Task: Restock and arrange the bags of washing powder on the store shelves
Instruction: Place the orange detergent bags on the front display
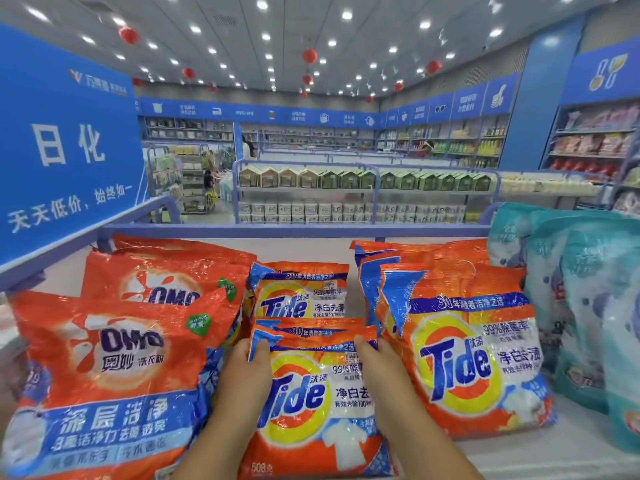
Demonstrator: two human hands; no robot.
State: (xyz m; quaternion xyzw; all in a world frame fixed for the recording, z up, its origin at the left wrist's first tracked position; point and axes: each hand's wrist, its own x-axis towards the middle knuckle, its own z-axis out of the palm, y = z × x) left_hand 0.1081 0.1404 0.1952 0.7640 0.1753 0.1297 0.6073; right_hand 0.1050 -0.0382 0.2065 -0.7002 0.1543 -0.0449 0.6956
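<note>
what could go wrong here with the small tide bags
1. Both hands, left and right, hold the front Tide bag only by its top edge; the glossy film might slip.
2. It sits squeezed between the OMO bag and the big Tide bag; shifting it could nudge or topple either.

Both hands (246,375) (381,372) forward, thumbs up top

"Tide" bags (311,393), "OMO" bags (114,368)
</note>
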